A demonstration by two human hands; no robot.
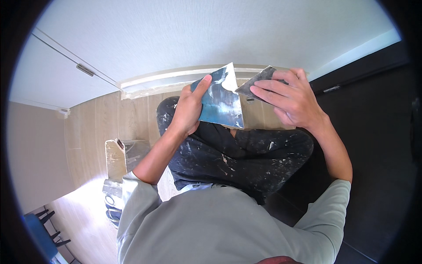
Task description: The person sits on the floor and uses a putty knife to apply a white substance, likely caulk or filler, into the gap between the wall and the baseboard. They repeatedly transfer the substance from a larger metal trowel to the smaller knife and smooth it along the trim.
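My left hand (187, 108) grips a flat blue board (220, 110) by its left edge, thumb on top. The board is tilted and smeared with white. A thick white dab of what looks like putty (229, 82) sits near its upper right edge. In my right hand (294, 99) is a thin dark grey scraper blade (258, 80), pinched with the fingers spread across its face. The blade's pointed left corner is at the board's right edge, close to the dab; whether they touch is unclear. Both hands are above my paint-spattered dark trousers (237, 149).
Ahead, a pale wall panel (211, 31) meets a light skirting strip (171, 80) with messy edges. Wood flooring (88, 127) spreads leftward. A stained open box (115, 160) stands by my left arm, with a tape roll (110, 200) behind. Dark panelling (378, 145) is at right.
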